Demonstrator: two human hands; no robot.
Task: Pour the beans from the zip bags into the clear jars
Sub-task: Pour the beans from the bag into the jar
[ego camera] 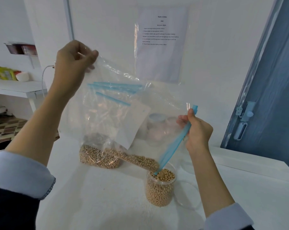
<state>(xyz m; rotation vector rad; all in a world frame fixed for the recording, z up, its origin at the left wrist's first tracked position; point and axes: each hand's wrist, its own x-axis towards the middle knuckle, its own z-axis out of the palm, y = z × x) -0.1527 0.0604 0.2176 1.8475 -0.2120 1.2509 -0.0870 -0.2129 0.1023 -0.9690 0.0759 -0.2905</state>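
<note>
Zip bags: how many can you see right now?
2. One zip bag is held up in both hands, pouring into the jar; another bag lies on the table behind it. More may be hidden.

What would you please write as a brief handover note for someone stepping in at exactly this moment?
Left hand pinches the raised bottom corner of the zip bag.
Right hand grips its blue zip strip, whose end dips into the clear jar on the white table.
Done: jar nearly full of pale beans.
Left: a few beans remain in the bag's low corner; a second bag of beans lies behind, unpoured.
</note>
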